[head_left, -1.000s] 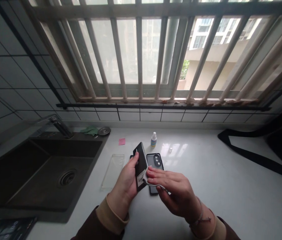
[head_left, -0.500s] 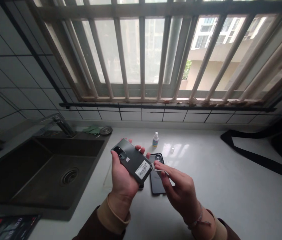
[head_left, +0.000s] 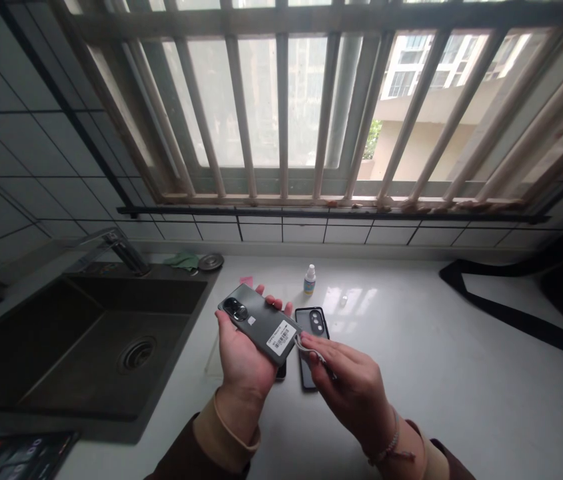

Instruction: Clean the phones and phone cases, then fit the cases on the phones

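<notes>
In the head view, your left hand [head_left: 246, 360] has its palm under the dark phone [head_left: 267, 319], with the thumb by the camera end and the fingertips showing along the far edge, so this grip is closed around the phone. The phone is in the air over the counter [head_left: 436, 373], its back turned up and slightly tilted, with a white barcode label [head_left: 282, 338] near its lower end. Your right hand [head_left: 354, 373] pinches a thin grey cloth [head_left: 302, 346] between thumb and fingers; the cloth's edge is at the phone's lower corner.

About the containers: the black phone case [head_left: 306, 370] lies on the counter with its hollow side up, partly behind your right hand. The clear case [head_left: 215, 360] is to the left, mostly hidden by your left hand and the phone. The small white bottle [head_left: 310, 281] stands upright behind the phone; what is inside, I cannot tell. Near it lies a small clear piece [head_left: 344, 301], too small to name. The sink [head_left: 111, 293] at the left has a round drain [head_left: 137, 354] in its bottom. On its back rim are a green cloth [head_left: 182, 261] and a metal strainer [head_left: 210, 262], side by side.
</notes>
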Demonstrator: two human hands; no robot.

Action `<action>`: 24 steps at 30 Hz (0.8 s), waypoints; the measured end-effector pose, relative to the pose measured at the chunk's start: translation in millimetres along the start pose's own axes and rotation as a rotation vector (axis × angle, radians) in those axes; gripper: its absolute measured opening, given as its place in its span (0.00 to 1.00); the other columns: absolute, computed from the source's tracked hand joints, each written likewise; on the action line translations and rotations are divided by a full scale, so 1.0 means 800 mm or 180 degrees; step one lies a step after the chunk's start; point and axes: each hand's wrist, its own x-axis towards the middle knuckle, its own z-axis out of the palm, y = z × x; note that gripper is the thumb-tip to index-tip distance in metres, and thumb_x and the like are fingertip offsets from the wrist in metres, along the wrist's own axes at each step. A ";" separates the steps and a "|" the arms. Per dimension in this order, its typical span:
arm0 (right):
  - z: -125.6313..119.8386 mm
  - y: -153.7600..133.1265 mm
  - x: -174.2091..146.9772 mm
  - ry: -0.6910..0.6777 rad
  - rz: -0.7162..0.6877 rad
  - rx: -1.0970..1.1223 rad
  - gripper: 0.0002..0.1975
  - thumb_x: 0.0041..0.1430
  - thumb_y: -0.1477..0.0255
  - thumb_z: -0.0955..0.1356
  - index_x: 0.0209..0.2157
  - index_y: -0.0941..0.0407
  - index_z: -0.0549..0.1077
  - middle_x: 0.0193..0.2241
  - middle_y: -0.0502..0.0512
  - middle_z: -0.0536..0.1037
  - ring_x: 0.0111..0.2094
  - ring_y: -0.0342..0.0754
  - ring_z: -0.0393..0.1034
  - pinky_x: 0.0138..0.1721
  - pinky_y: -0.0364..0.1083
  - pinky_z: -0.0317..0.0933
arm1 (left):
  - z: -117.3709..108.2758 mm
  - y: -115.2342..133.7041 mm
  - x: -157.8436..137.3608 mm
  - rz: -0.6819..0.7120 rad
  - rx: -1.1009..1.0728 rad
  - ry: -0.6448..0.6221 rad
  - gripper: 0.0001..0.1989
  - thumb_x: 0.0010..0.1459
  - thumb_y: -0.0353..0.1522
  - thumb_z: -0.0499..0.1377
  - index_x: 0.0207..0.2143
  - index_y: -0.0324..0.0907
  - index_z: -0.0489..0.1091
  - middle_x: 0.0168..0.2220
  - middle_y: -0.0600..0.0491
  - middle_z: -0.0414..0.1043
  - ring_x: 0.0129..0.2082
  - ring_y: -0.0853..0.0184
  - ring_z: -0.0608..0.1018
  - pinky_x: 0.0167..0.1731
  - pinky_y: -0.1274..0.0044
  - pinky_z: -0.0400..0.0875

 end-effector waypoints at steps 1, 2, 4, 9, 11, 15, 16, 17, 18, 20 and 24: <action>0.000 -0.001 0.000 -0.0013 -0.0026 0.0000 0.22 0.65 0.83 0.69 0.58 0.54 0.79 0.52 0.59 0.85 0.53 0.53 0.83 0.56 0.49 0.78 | 0.000 0.000 0.000 0.0006 0.0013 0.0028 0.37 0.71 0.58 0.43 0.55 0.42 0.78 0.41 0.45 0.78 0.39 0.59 0.81 0.56 0.52 0.76; 0.001 -0.002 0.001 -0.0052 -0.0040 0.0030 0.22 0.65 0.83 0.70 0.58 0.54 0.80 0.51 0.59 0.85 0.52 0.52 0.83 0.56 0.48 0.79 | 0.001 0.001 0.000 0.0004 0.0040 0.0034 0.36 0.71 0.58 0.43 0.56 0.43 0.77 0.41 0.45 0.78 0.39 0.59 0.81 0.56 0.52 0.75; 0.003 -0.005 0.001 -0.0178 -0.0060 0.0185 0.22 0.64 0.83 0.70 0.58 0.54 0.80 0.51 0.59 0.85 0.52 0.52 0.83 0.55 0.48 0.79 | 0.000 0.000 0.000 0.0023 0.0125 -0.0013 0.34 0.72 0.57 0.44 0.58 0.45 0.76 0.42 0.45 0.78 0.40 0.58 0.82 0.56 0.51 0.75; -0.002 -0.015 0.005 -0.0662 0.0205 0.1158 0.18 0.67 0.79 0.70 0.55 0.51 0.82 0.47 0.56 0.87 0.45 0.50 0.85 0.48 0.45 0.80 | -0.001 -0.002 -0.005 -0.0217 0.0396 -0.0156 0.34 0.73 0.55 0.46 0.58 0.39 0.76 0.43 0.42 0.78 0.41 0.57 0.81 0.50 0.56 0.79; -0.009 -0.013 0.008 -0.0584 0.0674 0.1359 0.12 0.71 0.73 0.69 0.49 0.50 0.85 0.42 0.54 0.88 0.40 0.49 0.86 0.43 0.45 0.79 | 0.001 -0.002 -0.007 -0.0487 0.0560 -0.0201 0.35 0.73 0.54 0.46 0.58 0.36 0.75 0.41 0.41 0.78 0.41 0.56 0.81 0.47 0.58 0.80; -0.029 0.005 0.014 0.0615 0.1820 0.0658 0.17 0.75 0.61 0.66 0.46 0.54 0.86 0.42 0.57 0.88 0.42 0.55 0.85 0.43 0.50 0.80 | 0.001 -0.004 -0.013 -0.1511 0.1020 -0.0502 0.35 0.73 0.54 0.47 0.58 0.33 0.75 0.43 0.38 0.79 0.42 0.53 0.82 0.45 0.61 0.80; -0.034 0.010 0.015 0.0887 0.1974 0.0374 0.18 0.75 0.60 0.66 0.47 0.54 0.86 0.44 0.58 0.88 0.45 0.57 0.84 0.45 0.52 0.80 | 0.000 -0.006 -0.015 -0.1853 0.1135 -0.0620 0.36 0.73 0.54 0.47 0.58 0.32 0.75 0.43 0.37 0.79 0.42 0.53 0.82 0.44 0.62 0.80; -0.038 0.016 0.016 0.1073 0.2027 0.0111 0.18 0.74 0.59 0.66 0.49 0.54 0.85 0.46 0.59 0.87 0.47 0.58 0.84 0.48 0.54 0.79 | -0.003 -0.009 -0.017 -0.2169 0.1226 -0.0741 0.37 0.72 0.55 0.47 0.57 0.31 0.75 0.43 0.35 0.79 0.42 0.52 0.82 0.44 0.62 0.80; -0.040 0.020 0.016 0.1156 0.1970 -0.0114 0.18 0.74 0.59 0.67 0.51 0.54 0.84 0.48 0.59 0.87 0.50 0.58 0.83 0.52 0.56 0.78 | -0.006 -0.012 -0.020 -0.2440 0.1292 -0.0849 0.39 0.72 0.56 0.47 0.57 0.30 0.75 0.44 0.34 0.79 0.43 0.52 0.83 0.44 0.63 0.80; -0.040 0.024 0.016 0.0970 0.1606 -0.0345 0.18 0.75 0.63 0.66 0.58 0.53 0.81 0.54 0.59 0.84 0.56 0.58 0.80 0.59 0.58 0.75 | -0.013 -0.019 -0.025 -0.2765 0.1400 -0.0972 0.41 0.71 0.58 0.46 0.56 0.29 0.76 0.44 0.33 0.79 0.42 0.52 0.83 0.43 0.63 0.80; -0.024 0.023 0.014 -0.0071 0.0401 -0.0356 0.22 0.74 0.77 0.64 0.65 0.52 0.74 0.64 0.58 0.77 0.65 0.56 0.72 0.69 0.60 0.66 | -0.019 -0.029 -0.030 -0.2749 0.1468 -0.0913 0.33 0.72 0.55 0.51 0.58 0.38 0.76 0.43 0.39 0.82 0.41 0.54 0.85 0.44 0.65 0.80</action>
